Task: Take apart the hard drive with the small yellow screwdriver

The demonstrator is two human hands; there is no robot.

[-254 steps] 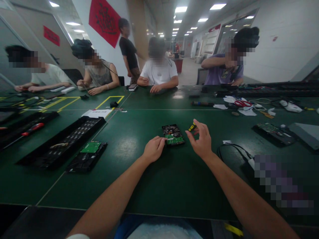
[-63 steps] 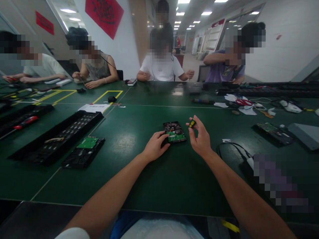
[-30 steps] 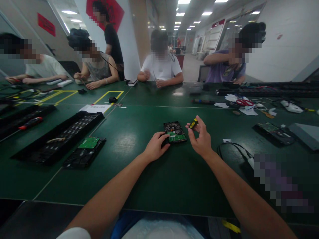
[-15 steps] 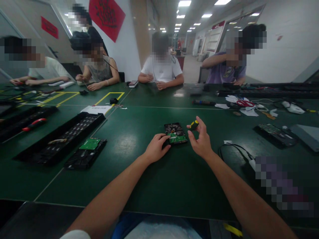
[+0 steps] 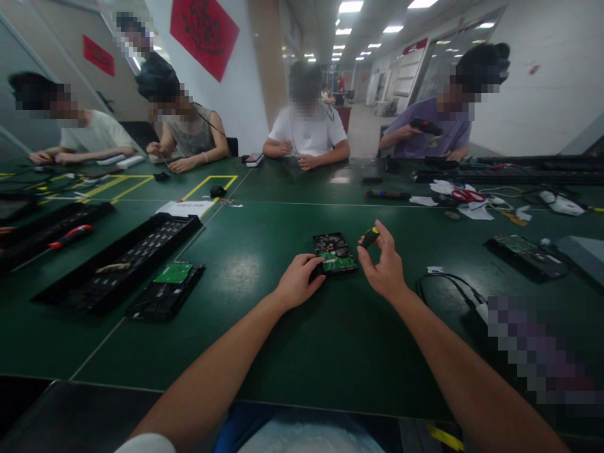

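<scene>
Pinching screwdriver [image 5: 369, 237], right hand [image 5: 384, 264] raised; left hand [image 5: 298, 284] bracing drive [image 5: 335, 251].

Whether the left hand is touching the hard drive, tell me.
Touching. The head view shows the left hand with its fingertips against the near left corner of the hard drive, no gap showing.

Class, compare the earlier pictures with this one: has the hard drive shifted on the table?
No. The hard drive keeps its spacing from the white table line and the black cable.
</scene>
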